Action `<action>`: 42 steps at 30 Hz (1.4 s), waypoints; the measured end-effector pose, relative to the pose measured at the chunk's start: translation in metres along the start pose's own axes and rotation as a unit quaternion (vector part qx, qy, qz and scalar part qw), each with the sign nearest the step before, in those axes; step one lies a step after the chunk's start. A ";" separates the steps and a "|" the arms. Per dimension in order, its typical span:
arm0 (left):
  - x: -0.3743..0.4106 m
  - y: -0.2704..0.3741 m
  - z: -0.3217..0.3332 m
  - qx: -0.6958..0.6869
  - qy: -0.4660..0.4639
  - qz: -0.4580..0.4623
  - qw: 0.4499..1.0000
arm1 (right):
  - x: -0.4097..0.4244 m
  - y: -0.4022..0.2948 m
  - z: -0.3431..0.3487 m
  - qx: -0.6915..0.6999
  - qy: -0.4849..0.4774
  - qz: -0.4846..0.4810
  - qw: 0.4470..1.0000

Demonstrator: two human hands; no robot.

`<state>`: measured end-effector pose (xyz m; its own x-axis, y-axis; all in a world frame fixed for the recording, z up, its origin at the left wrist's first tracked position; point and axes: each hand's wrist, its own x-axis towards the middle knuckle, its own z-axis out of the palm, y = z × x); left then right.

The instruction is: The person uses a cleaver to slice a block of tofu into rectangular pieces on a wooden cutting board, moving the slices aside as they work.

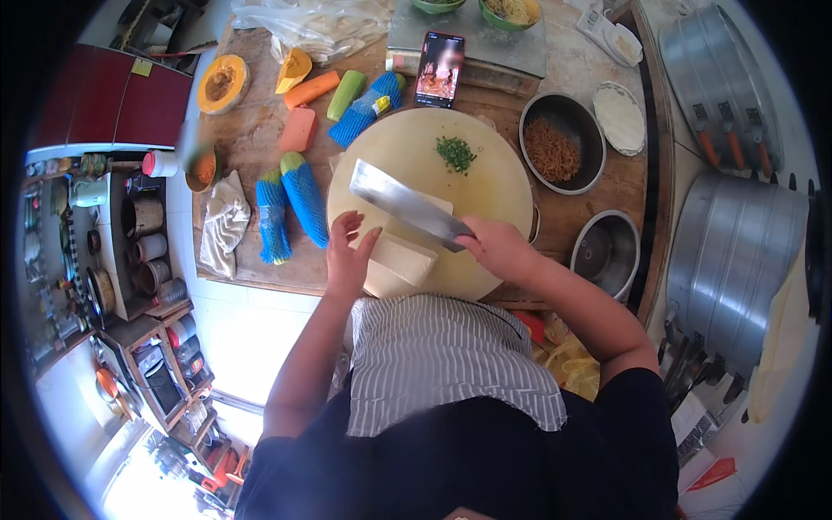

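Note:
My right hand (497,247) grips the handle of a wide steel cleaver (403,200), whose blade slants up and left over a round cutting board (500,195). Under and behind the blade lies a pale block (434,203), largely covered by it. Nearer me, another pale block, possibly tofu (400,257), rests on the board, with a flat pale piece beside it. At the left of that block is my left hand (349,250), fingers apart and curved; whether it touches the block is unclear. Chopped green herbs (455,154) form a small pile on the board's far part.
Left of the board lie net-wrapped vegetables (304,198), a carrot (312,90), a pink block (298,129), a cut pumpkin (223,84) and a cloth (224,224). A phone (440,70) stands behind it. At right are a bowl of brown shreds (552,149) and an empty metal bowl (604,253).

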<state>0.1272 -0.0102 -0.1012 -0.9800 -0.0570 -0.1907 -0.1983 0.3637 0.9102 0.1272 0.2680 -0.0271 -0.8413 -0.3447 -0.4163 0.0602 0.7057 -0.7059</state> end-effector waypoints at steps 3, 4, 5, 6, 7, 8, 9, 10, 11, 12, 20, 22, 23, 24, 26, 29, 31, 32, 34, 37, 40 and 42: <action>0.020 0.000 0.004 -0.160 -0.087 -0.117 0.976 | 0.007 0.008 -0.010 0.135 -0.028 0.041 0.990; 0.027 0.001 0.004 -0.201 -0.110 -0.138 0.964 | 0.010 0.011 -0.013 0.202 -0.043 0.062 0.976; 0.032 -0.002 0.003 -0.232 -0.146 -0.155 0.949 | 0.014 0.014 -0.014 0.268 -0.059 0.084 0.958; 0.037 -0.009 0.001 -0.264 -0.180 -0.171 0.932 | 0.020 0.019 -0.013 0.297 -0.076 0.090 0.948; 0.041 -0.016 0.001 -0.297 -0.215 -0.184 0.912 | 0.026 0.026 -0.012 0.324 -0.090 0.096 0.937; 0.044 -0.026 0.001 -0.308 -0.220 -0.193 0.905 | 0.031 0.032 -0.010 0.350 -0.105 0.102 0.925; 0.047 -0.029 0.003 -0.317 -0.230 -0.202 0.898 | 0.033 0.037 -0.009 0.377 -0.115 0.110 0.912; 0.050 -0.032 0.003 -0.326 -0.239 -0.210 0.890 | 0.035 0.041 -0.008 0.403 -0.127 0.118 0.899; 0.049 -0.036 0.004 -0.347 -0.233 -0.221 0.881 | 0.037 0.045 -0.006 0.429 -0.138 0.125 0.884; 0.047 -0.028 0.005 -0.367 -0.227 -0.231 0.872 | 0.038 0.049 -0.004 0.451 -0.150 0.127 0.871; 0.049 -0.032 0.008 -0.340 -0.226 -0.231 0.883 | 0.035 0.047 -0.007 0.560 -0.181 0.125 0.799; 0.049 -0.022 0.014 -0.278 -0.224 -0.218 0.908 | 0.026 0.034 -0.016 0.528 -0.115 0.132 0.831; 0.047 -0.017 0.014 -0.197 -0.181 -0.176 0.947 | 0.020 0.025 -0.020 0.510 -0.082 0.135 0.846; 0.041 -0.012 0.014 -0.114 -0.133 -0.135 0.975 | 0.014 0.015 -0.024 0.449 -0.048 0.122 0.884; 0.025 -0.003 0.008 0.014 -0.050 -0.033 0.998 | -0.004 -0.005 -0.028 0.321 0.020 0.096 0.942; 0.002 0.014 -0.005 0.126 0.002 0.152 0.980 | -0.036 -0.028 -0.021 0.014 0.078 -0.005 0.997; -0.017 0.023 -0.006 0.174 -0.027 0.264 0.948 | -0.053 -0.044 -0.009 -0.075 0.063 -0.026 0.995; -0.026 0.023 -0.004 0.170 -0.057 0.289 0.940 | -0.059 -0.049 -0.002 -0.119 0.055 -0.036 0.991; -0.036 0.026 0.001 0.183 -0.083 0.313 0.928 | -0.066 -0.055 0.007 -0.142 0.013 -0.040 0.989; -0.042 0.023 0.007 0.216 -0.070 0.334 0.915 | -0.072 -0.057 0.017 -0.157 -0.007 -0.066 0.985; -0.043 0.021 0.008 0.225 -0.059 0.338 0.912 | -0.074 -0.061 0.017 -0.161 -0.002 -0.077 0.984; -0.043 0.021 0.009 0.224 -0.058 0.338 0.912 | -0.074 -0.062 0.016 -0.162 0.003 -0.079 0.984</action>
<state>0.1657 0.0081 -0.0773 -0.8622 0.4107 0.2964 0.5029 0.6242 0.5979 0.1944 0.2394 0.0383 -0.8294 -0.4631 -0.3124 -0.2453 0.8043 -0.5412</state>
